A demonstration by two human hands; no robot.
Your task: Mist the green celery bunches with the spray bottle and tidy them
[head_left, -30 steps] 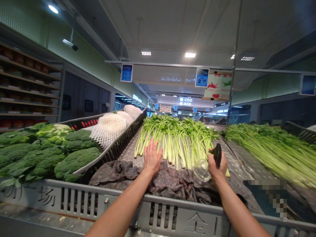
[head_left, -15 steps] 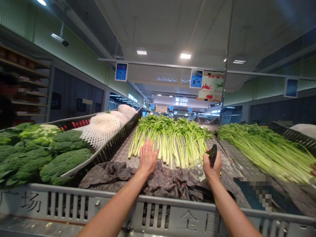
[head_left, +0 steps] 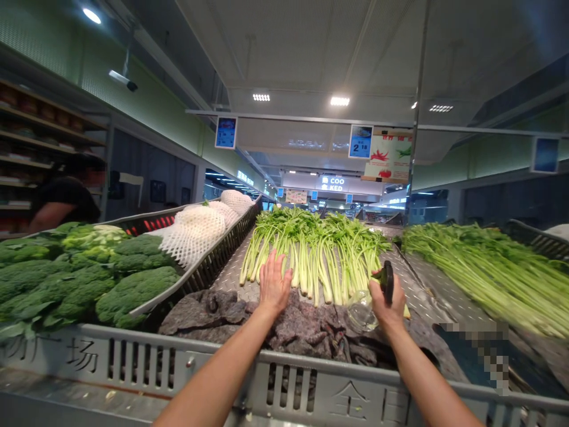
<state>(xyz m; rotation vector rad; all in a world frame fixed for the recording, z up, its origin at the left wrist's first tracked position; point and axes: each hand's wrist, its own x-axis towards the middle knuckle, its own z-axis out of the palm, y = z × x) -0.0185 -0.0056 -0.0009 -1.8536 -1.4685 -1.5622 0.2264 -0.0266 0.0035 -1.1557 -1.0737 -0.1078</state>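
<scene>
My left hand (head_left: 274, 284) is spread, palm down, over the lower stalk ends at the left of the celery (head_left: 315, 249). The celery lies in a wide row, leaves away from me and pale stalks toward me, on a patterned metal surface. My right hand (head_left: 389, 302) is closed around what looks like a spray bottle (head_left: 362, 311), with a clear rounded body and a black upper part. It is near the right end of the stalks; the fingers partly hide it. A crumpled dark grey cloth (head_left: 302, 326) lies below both hands.
A grey slotted crate edge (head_left: 213, 362) runs along the front. Broccoli (head_left: 133, 290) is heaped at left, beside vegetables in white foam nets (head_left: 195, 231). A mirror (head_left: 484, 267) on the right reflects the celery. Price signs (head_left: 360, 141) hang overhead. A person (head_left: 66, 190) is at far left.
The view has shifted slightly left, so everything sits further right. Both hands keep nearly the same places over the celery. More of the person at far left shows.
</scene>
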